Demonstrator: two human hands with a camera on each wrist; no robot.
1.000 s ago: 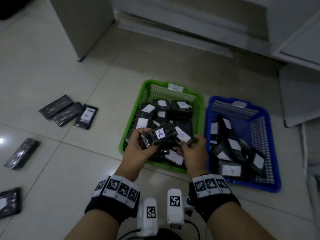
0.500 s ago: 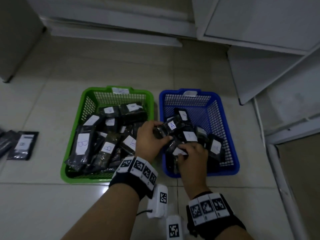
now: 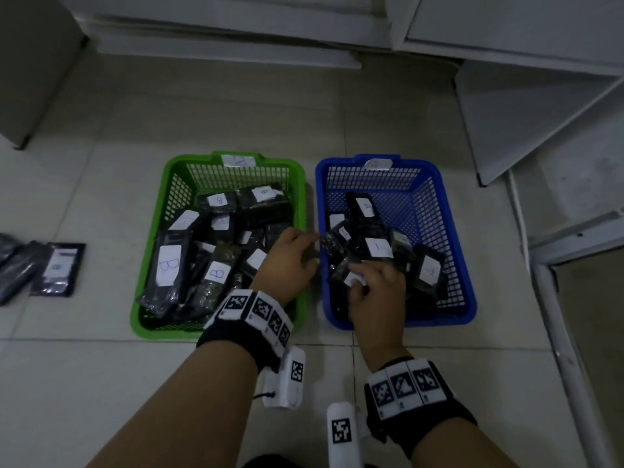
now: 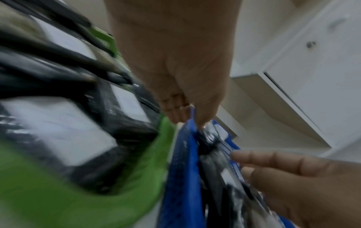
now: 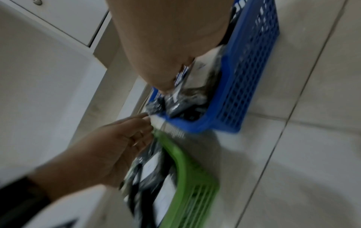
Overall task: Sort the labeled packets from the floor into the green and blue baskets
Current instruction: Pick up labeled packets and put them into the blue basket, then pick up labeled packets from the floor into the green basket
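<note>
Two forearms with marker-printed wristbands are seen nearest. The right hand (image 3: 376, 292) is held over the near left corner of the blue basket (image 3: 467, 298), fingers bent down onto the packets (image 3: 378, 248) there; whether one is gripped cannot be told. The left hand (image 3: 287, 261) is placed above the green basket's (image 3: 148, 319) right rim, fingers loosely curled, fingertips at a packet edge by the blue rim; no firm grip is confirmed. Both baskets are filled with labeled black packets. Further packets (image 3: 59, 268) are noted on the floor (image 3: 84, 383), left. White cabinets (image 3: 506, 25) are observed beyond.
</note>
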